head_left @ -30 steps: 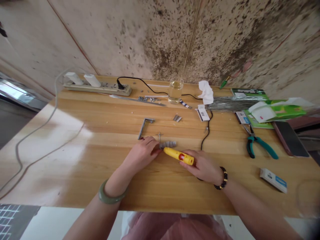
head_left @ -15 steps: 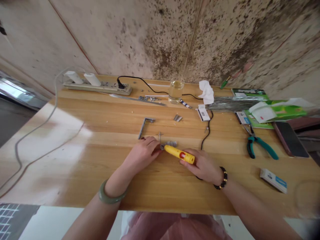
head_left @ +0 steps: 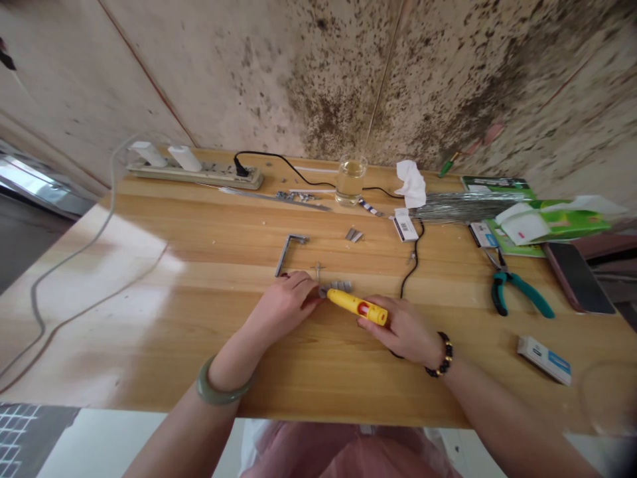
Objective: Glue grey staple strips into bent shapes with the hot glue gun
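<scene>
My right hand (head_left: 405,328) is wrapped round a yellow glue gun (head_left: 353,305), whose tip points left toward my left hand. My left hand (head_left: 286,305) is closed, its fingertips pinched at the tip by a small grey piece (head_left: 322,292) too small to make out. Just beyond the yellow tool lie grey metal pieces (head_left: 341,286), and a thin cross-shaped metal part (head_left: 318,267) is beside them. Further left, an L-shaped metal bracket (head_left: 283,255) rests on the wooden table (head_left: 199,345).
A glass of yellowish liquid (head_left: 350,179) and a power strip (head_left: 213,174) stand at the back. To the right are a wire bundle (head_left: 468,207), teal-handled pliers (head_left: 517,285), a phone (head_left: 580,277) and a small box (head_left: 545,360). A black cord crosses behind my right hand.
</scene>
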### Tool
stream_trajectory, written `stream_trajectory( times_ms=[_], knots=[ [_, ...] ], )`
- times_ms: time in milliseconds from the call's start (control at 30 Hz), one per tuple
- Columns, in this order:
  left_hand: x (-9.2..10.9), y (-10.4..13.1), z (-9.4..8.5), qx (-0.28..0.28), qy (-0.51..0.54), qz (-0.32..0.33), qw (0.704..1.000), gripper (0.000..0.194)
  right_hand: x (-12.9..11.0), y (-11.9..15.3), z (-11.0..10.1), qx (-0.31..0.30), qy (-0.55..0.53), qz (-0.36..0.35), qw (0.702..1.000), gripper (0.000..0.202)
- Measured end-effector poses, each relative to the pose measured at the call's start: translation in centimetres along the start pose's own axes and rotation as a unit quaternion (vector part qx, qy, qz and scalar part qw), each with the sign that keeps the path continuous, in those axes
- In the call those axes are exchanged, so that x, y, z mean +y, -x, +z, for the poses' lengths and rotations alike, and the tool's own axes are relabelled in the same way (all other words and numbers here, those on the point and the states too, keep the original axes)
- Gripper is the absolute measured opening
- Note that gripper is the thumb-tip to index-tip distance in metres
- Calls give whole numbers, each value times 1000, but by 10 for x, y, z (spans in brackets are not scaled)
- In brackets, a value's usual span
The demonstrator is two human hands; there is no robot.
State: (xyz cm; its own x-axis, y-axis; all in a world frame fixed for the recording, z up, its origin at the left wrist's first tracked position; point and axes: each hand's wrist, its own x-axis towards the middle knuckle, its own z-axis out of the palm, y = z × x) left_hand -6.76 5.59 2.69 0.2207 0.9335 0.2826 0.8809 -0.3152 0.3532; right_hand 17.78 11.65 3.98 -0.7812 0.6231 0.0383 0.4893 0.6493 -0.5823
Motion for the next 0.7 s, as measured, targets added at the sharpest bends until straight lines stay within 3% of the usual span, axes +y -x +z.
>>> stream_trajectory(
  times_ms=[700],
  knots=[
    [-2,1,0,-6,1,-10,1000,11,-2,0,-3,-33,1,11,999,27]
  ],
)
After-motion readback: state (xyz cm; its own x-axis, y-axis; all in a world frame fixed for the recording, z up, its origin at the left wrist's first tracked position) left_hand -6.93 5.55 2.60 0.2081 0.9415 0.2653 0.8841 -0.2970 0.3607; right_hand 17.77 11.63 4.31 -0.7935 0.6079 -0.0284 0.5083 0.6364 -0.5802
